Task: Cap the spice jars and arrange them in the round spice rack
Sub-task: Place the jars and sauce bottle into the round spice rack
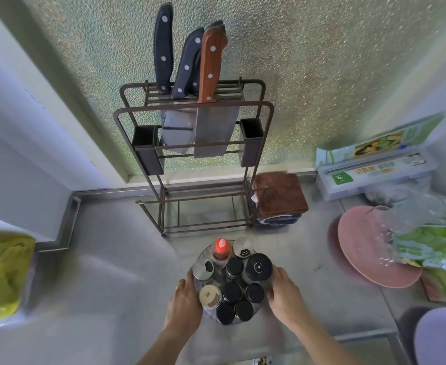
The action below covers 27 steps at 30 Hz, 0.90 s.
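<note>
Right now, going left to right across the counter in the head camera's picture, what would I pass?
Yellow bag → left hand → round spice rack full of jars → right hand → pink plate → green packets. The knife rack stands behind, so it is left out.

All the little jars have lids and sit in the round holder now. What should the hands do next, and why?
Probably slide the round spice rack back toward the knife stand and let go. The left hand and right hand hold its two sides, and every jar seen from above looks capped and in place.
</note>
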{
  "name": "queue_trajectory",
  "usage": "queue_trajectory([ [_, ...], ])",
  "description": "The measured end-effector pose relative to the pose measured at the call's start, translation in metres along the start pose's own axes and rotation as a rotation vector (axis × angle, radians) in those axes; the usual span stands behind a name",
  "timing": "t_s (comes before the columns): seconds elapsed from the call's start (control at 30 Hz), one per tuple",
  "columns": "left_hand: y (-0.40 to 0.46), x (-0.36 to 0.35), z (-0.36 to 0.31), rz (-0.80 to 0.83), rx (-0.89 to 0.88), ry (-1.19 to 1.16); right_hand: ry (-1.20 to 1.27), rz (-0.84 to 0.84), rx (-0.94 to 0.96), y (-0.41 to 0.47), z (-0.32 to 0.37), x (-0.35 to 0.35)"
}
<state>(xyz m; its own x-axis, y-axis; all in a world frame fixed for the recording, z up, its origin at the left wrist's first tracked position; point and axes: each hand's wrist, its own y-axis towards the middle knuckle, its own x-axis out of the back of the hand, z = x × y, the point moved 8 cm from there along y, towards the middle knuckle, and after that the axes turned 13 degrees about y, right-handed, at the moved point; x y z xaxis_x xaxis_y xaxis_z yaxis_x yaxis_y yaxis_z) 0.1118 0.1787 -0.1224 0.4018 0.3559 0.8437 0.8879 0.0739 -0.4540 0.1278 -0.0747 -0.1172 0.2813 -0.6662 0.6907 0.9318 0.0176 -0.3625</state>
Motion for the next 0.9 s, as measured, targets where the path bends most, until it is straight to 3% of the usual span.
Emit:
queue_trajectory([
  [0.1, 0.003, -0.006, 0.003, -0.01, 0.027, -0.01, -0.026, 0.046, -0.003, 0.005, -0.001, -0.011],
  [0.5, 0.002, 0.003, 0.001, -0.154, 0.03, -0.134, 0.1, -0.036, -0.028, 0.01, 0.003, -0.011],
  [0.9, -0.042, 0.051, 0.031, -0.303, 0.138, -0.227, 0.103, 0.006, 0.141, -0.003, 0.064, -0.009],
])
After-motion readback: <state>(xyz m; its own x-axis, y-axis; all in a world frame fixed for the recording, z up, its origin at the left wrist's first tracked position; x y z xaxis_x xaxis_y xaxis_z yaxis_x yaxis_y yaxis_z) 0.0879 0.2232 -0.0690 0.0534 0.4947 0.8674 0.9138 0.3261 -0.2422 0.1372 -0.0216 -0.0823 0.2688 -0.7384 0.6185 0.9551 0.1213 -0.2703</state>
